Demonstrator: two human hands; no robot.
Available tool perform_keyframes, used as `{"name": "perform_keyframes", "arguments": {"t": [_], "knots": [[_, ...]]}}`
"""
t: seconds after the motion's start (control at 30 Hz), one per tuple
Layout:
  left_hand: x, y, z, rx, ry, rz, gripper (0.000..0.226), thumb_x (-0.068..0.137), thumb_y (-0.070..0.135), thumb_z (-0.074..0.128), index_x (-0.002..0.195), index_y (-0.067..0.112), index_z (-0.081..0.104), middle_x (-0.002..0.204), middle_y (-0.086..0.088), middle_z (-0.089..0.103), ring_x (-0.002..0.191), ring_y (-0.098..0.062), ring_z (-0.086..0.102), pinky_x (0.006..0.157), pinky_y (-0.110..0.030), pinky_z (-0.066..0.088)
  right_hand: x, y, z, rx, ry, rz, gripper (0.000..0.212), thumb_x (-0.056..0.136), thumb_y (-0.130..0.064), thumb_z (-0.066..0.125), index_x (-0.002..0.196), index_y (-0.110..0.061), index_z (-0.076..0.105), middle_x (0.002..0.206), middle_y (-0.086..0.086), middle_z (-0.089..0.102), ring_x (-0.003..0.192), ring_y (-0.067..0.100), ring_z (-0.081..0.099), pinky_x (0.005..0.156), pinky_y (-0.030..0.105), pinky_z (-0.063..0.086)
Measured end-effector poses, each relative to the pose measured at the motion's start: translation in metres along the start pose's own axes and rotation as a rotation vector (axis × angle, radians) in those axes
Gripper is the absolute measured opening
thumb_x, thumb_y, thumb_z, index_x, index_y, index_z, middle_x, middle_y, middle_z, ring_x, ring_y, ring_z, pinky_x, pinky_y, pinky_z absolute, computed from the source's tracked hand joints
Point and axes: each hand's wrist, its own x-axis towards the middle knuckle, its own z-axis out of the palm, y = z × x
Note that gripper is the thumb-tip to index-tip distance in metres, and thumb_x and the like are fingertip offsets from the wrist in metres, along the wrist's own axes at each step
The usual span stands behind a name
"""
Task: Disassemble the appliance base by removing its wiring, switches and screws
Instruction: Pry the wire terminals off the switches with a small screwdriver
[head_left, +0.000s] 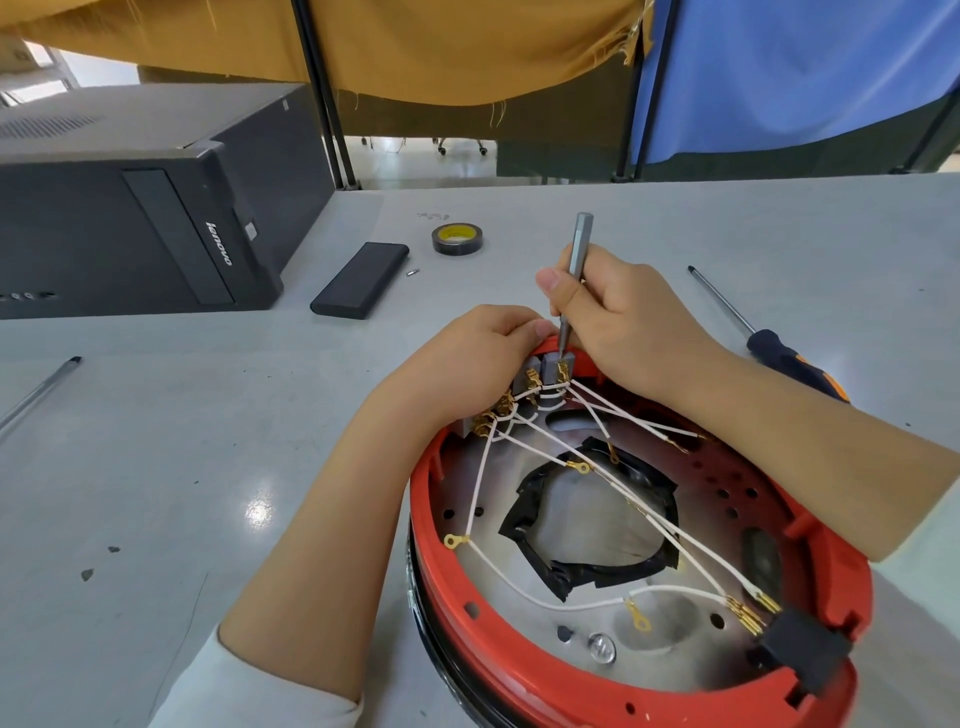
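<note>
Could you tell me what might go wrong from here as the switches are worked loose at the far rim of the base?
The slim grey driver gripped by the right hand bears down on the grey switch block right beside the left hand; a slip could jab its fingers. The white wires crowd that block and might snag or tear. The tiny bit lying loose on the table could easily get lost.

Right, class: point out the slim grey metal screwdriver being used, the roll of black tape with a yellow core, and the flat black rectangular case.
Slim grey metal screwdriver (578, 248): head view, upper handle.
Roll of black tape (457, 246): head view, front outer wall.
Flat black rectangular case (359, 279): head view, top face.
</note>
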Motion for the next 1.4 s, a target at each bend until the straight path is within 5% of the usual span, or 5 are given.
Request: {"name": "perform_keyframes", "arguments": {"t": [0.2, 0.53, 0.8, 1.27, 1.4], "knots": [[-0.001, 0.001, -0.001, -0.004, -0.007, -0.005, 0.035, 0.101, 0.031, 0.038, 0.104, 0.011, 0.066, 0.092, -0.014, 0.067, 0.062, -0.01, 0.054, 0.065, -0.025, 0.044, 0.007, -0.003, 0.002, -0.076, -0.019, 0.113, 0.029, 0.099, -0.036, 0.041, 0.074, -0.023, 0.047, 0.062, -0.004, 0.053, 0.057, 0.011, 0.051, 0.058, 0.029, 0.042], [0.0, 0.0, 0.0, -0.015, -0.01, -0.018, 0.034, 0.101, 0.031, 0.038, 0.1, 0.011, 0.065, 0.067, -0.001, 0.055, 0.037, 0.002, 0.041, 0.042, -0.01, 0.034, 0.015, -0.004, 0.0, -0.062, -0.098, 0.243, 0.033, 0.099, -0.034, 0.04, 0.074, -0.017, 0.051, 0.054, -0.011, 0.052, 0.051, 0.004, 0.048, 0.054, 0.029, 0.035], [-0.003, 0.003, 0.0, 0.004, -0.016, -0.011, 0.033, 0.101, 0.032, 0.037, 0.103, 0.019, 0.067, 0.091, -0.01, 0.068, 0.062, -0.008, 0.049, 0.067, -0.028, 0.043, 0.005, -0.001, -0.003, 0.036, -0.098, 0.162, 0.028, 0.1, -0.035, 0.038, 0.075, -0.026, 0.046, 0.046, -0.024, 0.051, 0.044, -0.004, 0.048, 0.055, 0.022, 0.033], [-0.005, 0.007, 0.0, -0.017, -0.027, -0.05, 0.034, 0.1, 0.032, 0.038, 0.107, 0.015, 0.066, 0.103, -0.015, 0.068, 0.098, -0.031, 0.06, 0.09, -0.043, 0.046, 0.023, -0.009, 0.003, -0.266, -0.155, 0.275, 0.035, 0.1, -0.037, 0.036, 0.08, -0.014, 0.055, 0.066, 0.0, 0.055, 0.061, 0.011, 0.049, 0.055, 0.028, 0.034], [-0.005, 0.008, -0.001, -0.005, -0.034, -0.05, 0.032, 0.1, 0.032, 0.039, 0.103, 0.016, 0.067, 0.099, -0.012, 0.068, 0.094, -0.027, 0.061, 0.087, -0.038, 0.046, 0.017, -0.008, -0.003, 0.076, -0.15, 0.356, 0.035, 0.101, -0.032, 0.038, 0.074, -0.014, 0.049, 0.039, -0.005, 0.046, 0.029, 0.005, 0.04, 0.034, 0.014, 0.031]]}}
